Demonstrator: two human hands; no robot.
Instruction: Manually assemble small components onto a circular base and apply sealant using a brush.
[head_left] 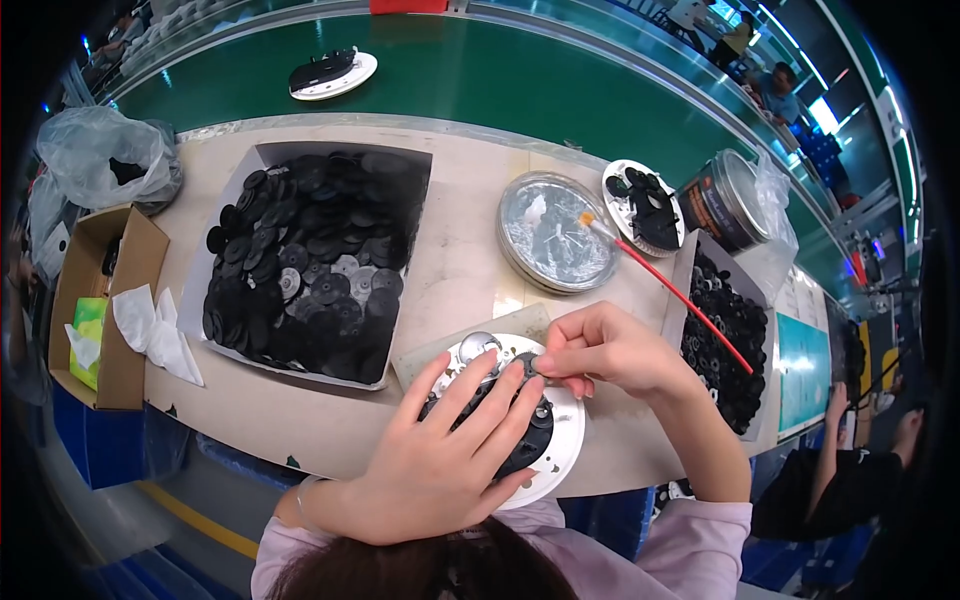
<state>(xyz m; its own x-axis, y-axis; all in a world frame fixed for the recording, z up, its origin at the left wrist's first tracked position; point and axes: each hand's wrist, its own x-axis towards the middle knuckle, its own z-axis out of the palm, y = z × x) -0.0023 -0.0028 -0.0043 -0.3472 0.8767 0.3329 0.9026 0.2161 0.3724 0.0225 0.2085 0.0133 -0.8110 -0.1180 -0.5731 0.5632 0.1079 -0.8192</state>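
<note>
A white round base (568,448) carrying black moulded parts (537,436) rests at the near edge of the table, partly hidden by my hands. My left hand (440,455) lies over it with fingers stretched and a little apart. At the base's far right side, my right hand (605,352) is closed in a pinch beside a small dark disc (525,362). What sits between its fingertips is too covered to make out. A shiny round piece (478,347) shows on the base beyond my left fingers.
Left of centre stands a box (390,372) of black discs; a brown carton (125,345) is further left. To the right are a round tin (560,245), a red-handled brush (690,305), a box of small black gears (722,350) and a large can (725,200). Beyond runs a green belt (460,90).
</note>
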